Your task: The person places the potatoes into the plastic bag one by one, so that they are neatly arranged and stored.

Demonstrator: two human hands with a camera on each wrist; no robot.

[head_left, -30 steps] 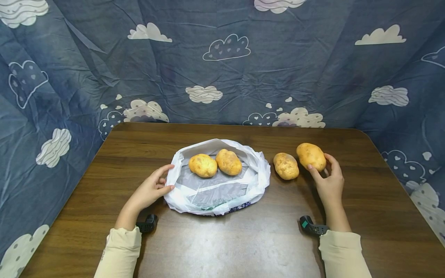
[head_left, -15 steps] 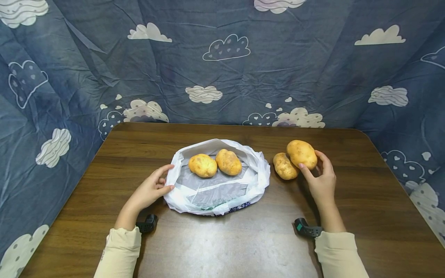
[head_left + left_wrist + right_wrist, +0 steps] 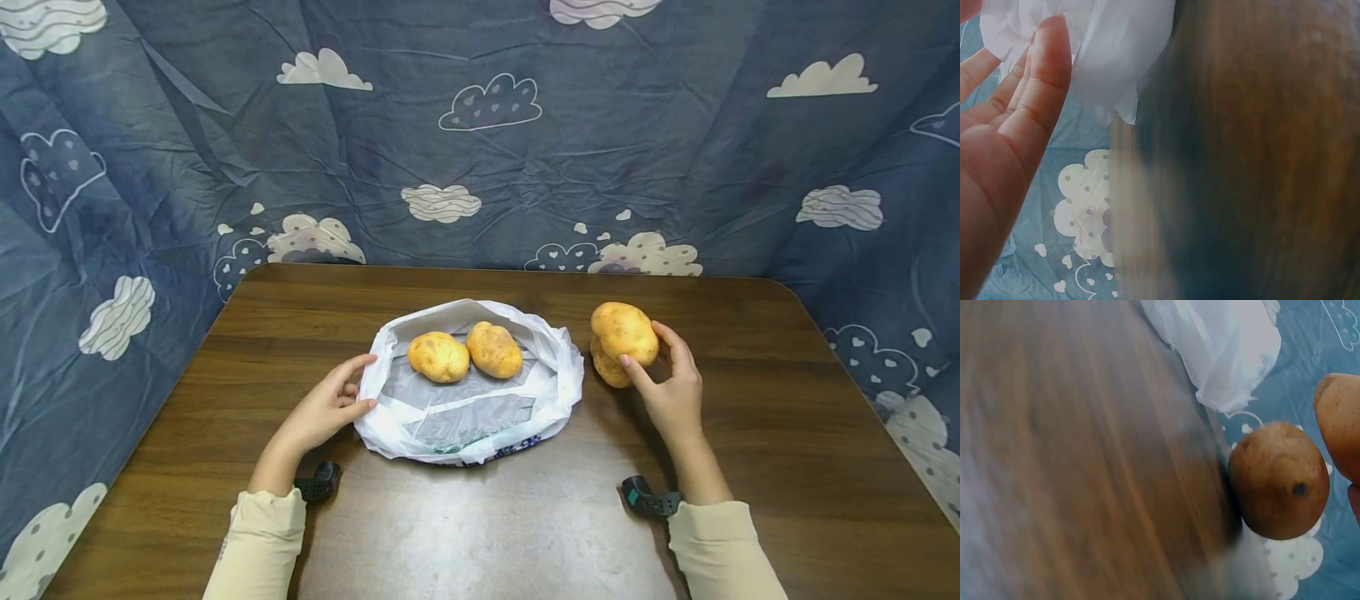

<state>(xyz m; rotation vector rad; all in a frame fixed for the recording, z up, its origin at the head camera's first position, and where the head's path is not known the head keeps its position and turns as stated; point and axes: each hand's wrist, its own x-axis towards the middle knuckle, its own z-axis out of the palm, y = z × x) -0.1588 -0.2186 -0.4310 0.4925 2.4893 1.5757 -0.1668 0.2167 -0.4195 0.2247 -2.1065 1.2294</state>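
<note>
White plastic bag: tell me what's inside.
One potato and, beside it, another potato lie inside the white plastic bag. What is directly beneath them cannot be seen, since they cover it.

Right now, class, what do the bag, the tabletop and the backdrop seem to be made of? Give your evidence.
Bag: probably thin plastic film, white with a slight sheen; its rim crumples into creases.
Tabletop: wood or wood-look laminate, smooth and fairly glossy; brown grain and a bright reflection show, but not which.
Backdrop: likely fabric, mostly matte; it hangs in soft folds and wrinkles.
</note>
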